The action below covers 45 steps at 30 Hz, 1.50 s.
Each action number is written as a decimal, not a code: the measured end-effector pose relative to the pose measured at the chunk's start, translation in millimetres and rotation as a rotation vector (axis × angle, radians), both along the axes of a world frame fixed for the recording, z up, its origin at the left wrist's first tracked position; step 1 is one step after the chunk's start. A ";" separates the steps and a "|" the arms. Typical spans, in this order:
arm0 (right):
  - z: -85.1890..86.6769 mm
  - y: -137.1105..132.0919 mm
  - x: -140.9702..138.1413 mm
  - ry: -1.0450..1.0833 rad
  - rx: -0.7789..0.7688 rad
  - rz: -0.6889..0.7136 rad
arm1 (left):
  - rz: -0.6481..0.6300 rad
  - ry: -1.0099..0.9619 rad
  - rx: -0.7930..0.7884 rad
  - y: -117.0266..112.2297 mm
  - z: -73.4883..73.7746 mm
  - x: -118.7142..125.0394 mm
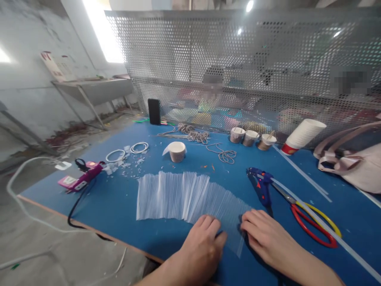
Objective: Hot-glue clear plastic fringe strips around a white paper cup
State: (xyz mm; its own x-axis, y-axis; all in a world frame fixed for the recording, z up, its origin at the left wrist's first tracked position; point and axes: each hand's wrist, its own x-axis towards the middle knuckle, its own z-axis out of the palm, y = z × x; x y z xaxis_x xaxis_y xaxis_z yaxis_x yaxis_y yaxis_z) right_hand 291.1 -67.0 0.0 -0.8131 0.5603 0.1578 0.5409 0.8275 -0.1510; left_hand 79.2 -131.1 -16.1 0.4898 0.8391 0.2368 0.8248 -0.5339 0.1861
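A strip of sheer white pleated fabric lies fanned out on the blue table, its folds running front to back. My left hand is closed at the fabric's near edge, right of its middle, fingers curled over the pleats. At the strip's right end, my right hand has its fingers bent together on the side edge; the fingertips are partly hidden. Just beyond the right hand lies a blue glue gun, nozzle pointing away. Scissors with red and yellow handles rest to its right, under a long white strip.
A pink power strip with cables sits at the left. White rings, scraps, a paper cup, grey cord, a phone, small cups, stacked cups and a bag lie beyond. A perforated metal screen closes the back.
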 end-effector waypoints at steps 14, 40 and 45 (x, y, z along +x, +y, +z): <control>64.9 115.3 -183.5 0.240 -0.037 -0.278 | -0.017 -0.118 0.475 18.9 -62.5 20.2; 62.4 166.8 -168.9 0.278 -0.415 -0.080 | 0.205 -0.379 0.762 35.4 -114.5 65.2; 40.3 154.1 -166.3 0.382 -0.404 -0.339 | 0.256 -0.424 0.831 35.5 -98.9 62.8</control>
State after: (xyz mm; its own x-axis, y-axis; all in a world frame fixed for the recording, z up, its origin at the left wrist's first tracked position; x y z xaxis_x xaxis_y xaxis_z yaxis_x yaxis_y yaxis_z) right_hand 124.9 87.1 40.3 -0.5089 0.8519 0.1238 0.6089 0.4579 -0.6478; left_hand 142.0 -95.6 -115.0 0.0527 0.3936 0.9177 0.8858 -0.4428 0.1390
